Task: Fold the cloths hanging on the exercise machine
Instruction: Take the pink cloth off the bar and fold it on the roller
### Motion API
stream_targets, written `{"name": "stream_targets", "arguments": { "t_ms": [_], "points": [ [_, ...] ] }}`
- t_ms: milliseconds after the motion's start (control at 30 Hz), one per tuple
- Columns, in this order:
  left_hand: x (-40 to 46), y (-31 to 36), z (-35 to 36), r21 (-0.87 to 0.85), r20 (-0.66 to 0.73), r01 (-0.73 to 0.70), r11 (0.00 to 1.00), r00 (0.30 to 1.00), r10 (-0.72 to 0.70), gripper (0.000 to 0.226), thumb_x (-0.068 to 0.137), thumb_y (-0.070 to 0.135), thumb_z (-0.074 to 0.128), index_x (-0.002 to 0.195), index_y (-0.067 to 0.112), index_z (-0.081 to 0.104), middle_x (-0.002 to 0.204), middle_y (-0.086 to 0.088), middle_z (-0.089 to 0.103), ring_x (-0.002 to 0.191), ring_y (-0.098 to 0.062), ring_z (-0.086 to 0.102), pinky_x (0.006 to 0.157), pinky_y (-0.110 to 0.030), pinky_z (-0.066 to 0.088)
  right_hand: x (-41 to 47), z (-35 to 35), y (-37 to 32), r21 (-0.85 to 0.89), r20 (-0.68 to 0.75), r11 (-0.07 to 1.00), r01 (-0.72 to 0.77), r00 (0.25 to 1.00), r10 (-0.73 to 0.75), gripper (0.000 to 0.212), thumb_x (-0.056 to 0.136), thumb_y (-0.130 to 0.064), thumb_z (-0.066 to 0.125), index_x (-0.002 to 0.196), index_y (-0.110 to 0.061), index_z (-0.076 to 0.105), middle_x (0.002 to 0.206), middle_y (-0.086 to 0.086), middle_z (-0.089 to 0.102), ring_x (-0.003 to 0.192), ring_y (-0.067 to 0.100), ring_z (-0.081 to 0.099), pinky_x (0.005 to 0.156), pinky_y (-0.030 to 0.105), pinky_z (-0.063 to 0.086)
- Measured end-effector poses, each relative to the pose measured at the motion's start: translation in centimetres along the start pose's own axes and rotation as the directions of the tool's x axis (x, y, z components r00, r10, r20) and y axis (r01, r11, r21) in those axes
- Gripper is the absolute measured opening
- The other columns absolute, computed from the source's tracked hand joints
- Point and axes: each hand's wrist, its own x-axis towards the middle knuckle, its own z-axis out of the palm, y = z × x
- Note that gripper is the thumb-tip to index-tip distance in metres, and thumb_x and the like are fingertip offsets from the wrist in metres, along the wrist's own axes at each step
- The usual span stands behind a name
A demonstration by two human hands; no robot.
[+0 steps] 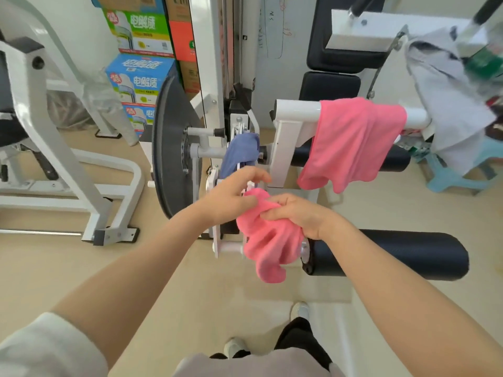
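A home gym storeroom: exercise machine, stacked drink cartons.

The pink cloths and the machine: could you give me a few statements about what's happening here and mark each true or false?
1. The right hand grips a bunched pink cloth. True.
2. A second pink cloth lies on the floor. False: it hangs over the white bar.
3. A blue cloth hangs on the machine behind the hands. True.
4. The left hand rests on the black roller pad. False: its fingers touch the bunched pink cloth.
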Motion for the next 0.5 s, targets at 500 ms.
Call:
{"name": "stream_targets", "arguments": {
  "t_ms": [500],
  "points": [
    [2.9,-1.5,1.6,-0.061,0.252,0.483,0.873,0.854,-0.455,0.019,0.077,0.029,0.072,0.094,0.020,0.071,0.096,0.002,0.072,0.093,-0.019,0.067,0.090,-0.033,0.051,-3.3,-8.5,0.8,0.580,-0.113,0.806,0.118,0.992,-0.063,0.066,0.027,-0.027,0.089,0.086,-0.002,0.073,0.075,0.016,0.069,0.072,0.026,0.066,0.067,0.030,0.057]
  ]
}}
